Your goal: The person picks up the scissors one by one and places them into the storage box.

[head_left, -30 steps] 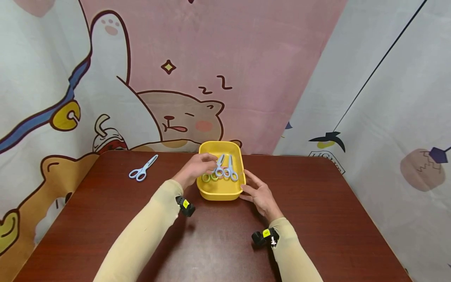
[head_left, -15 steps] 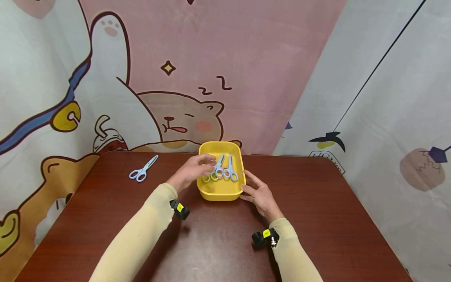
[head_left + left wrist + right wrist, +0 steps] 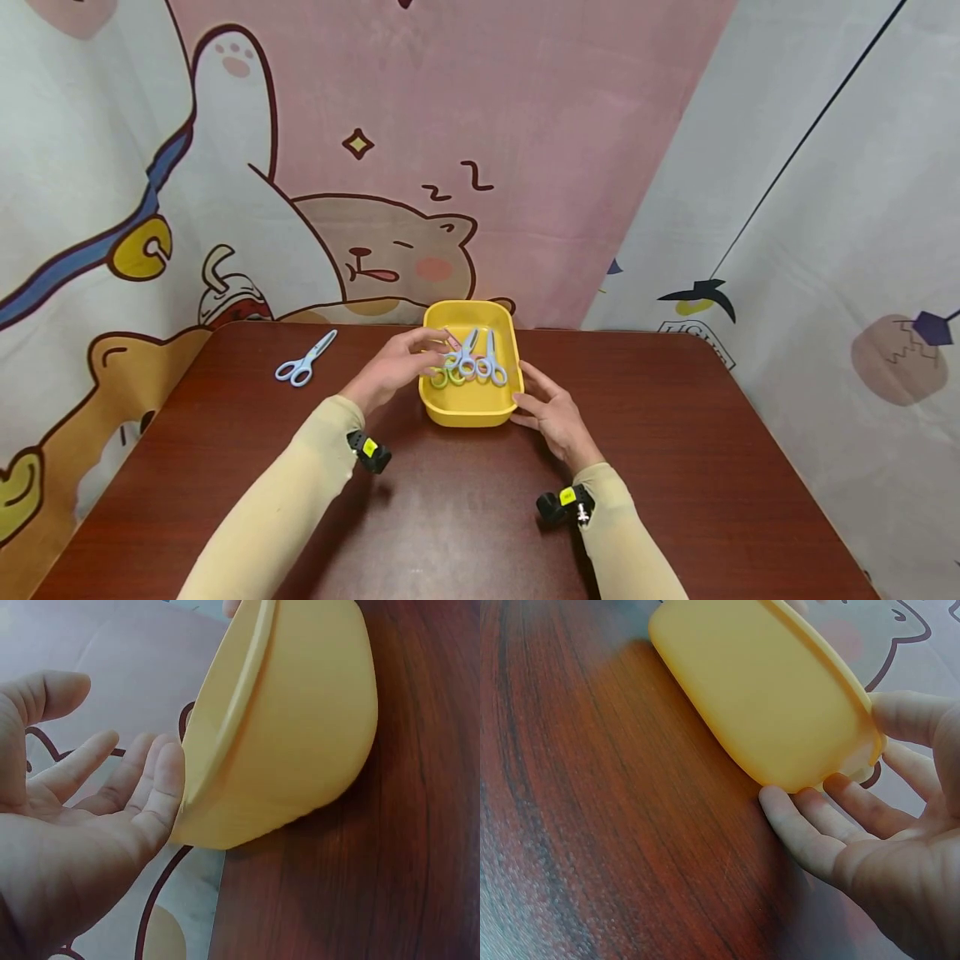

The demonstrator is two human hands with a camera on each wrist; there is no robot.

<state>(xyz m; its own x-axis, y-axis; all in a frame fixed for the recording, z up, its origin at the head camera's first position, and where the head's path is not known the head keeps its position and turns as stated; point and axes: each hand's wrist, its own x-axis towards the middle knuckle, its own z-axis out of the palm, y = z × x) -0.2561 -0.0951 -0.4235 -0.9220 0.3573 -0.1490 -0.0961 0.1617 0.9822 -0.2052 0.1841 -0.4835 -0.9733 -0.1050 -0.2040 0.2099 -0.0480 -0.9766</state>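
A yellow plastic tray [image 3: 471,405] stands near the table's back edge. Inside lie several scissors: blue ones [image 3: 492,367] in plain sight, with green handles [image 3: 439,377] and bits of pink beside them. Over the tray's left rim hovers my left hand [image 3: 397,363], fingers loosely bent and holding nothing; its wrist view shows the palm [image 3: 90,825] beside the tray's outer wall. Fingertips of my right hand [image 3: 557,417] touch the outside of the tray's right wall [image 3: 765,697], the fingers spread. The left fingers partly cover the scissors at the tray's left.
Another pair of pale blue scissors [image 3: 306,358] lies on the dark red wooden table [image 3: 480,517], left of the tray. Behind the table hangs a cartoon-printed cloth [image 3: 540,167], close to the tray's far side.
My left hand has drawn back to the left, from over the tray's scissors to its left rim, uncovering more of them. The right hand and tray have stayed still.
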